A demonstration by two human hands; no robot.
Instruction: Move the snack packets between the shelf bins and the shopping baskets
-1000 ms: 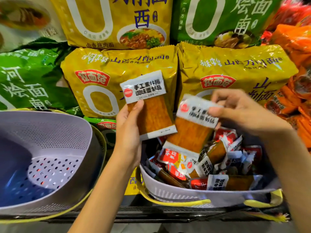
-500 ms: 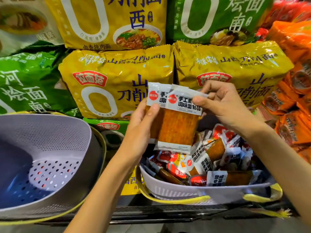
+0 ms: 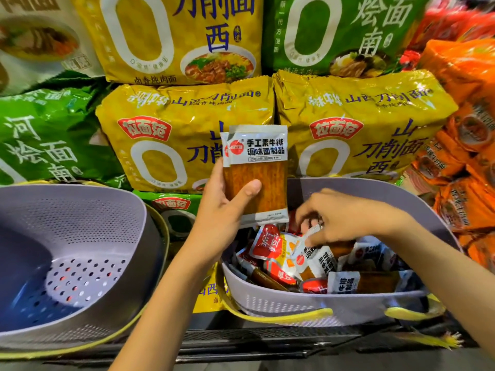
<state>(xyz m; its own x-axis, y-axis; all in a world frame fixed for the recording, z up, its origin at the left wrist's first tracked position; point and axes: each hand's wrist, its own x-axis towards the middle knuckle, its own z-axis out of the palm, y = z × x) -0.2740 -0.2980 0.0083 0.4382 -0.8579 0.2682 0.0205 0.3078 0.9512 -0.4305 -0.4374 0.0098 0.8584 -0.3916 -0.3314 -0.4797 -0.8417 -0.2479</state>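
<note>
Head camera looks down at a shelf, and I take the full basket [image 3: 294,306] as my landmark: a pale lilac perforated tub with yellow handles, heaped with loose snack packets [image 3: 270,245] in red, white and brown wrappers.

Directly above its near-left corner, my left hand [image 3: 225,210] holds the held packets [image 3: 257,167] upright. They are two flat orange strips with white labels, stacked so that the rear one shows only as a sliver along the left edge. The thumb lies across the front face and the other fingers wrap behind, so the grip is closed on the pair.

Inside the full basket, over the middle of the heap, my right hand [image 3: 345,218] reaches in palm down. Its fingers [image 3: 314,238] are curled and pinch the top edge of a white packet [image 3: 308,253] lying in the pile.

Left of the full basket sits an empty basket [image 3: 80,210] of the same kind, with its perforated floor showing. Behind the full basket stand large yellow noodle bags [image 3: 166,156], with green noodle bags [image 3: 45,135] further left beyond the empty one. Right of the full basket are stacked orange packs [image 3: 468,145]. Just in front of it runs the dark shelf edge [image 3: 267,341].
</note>
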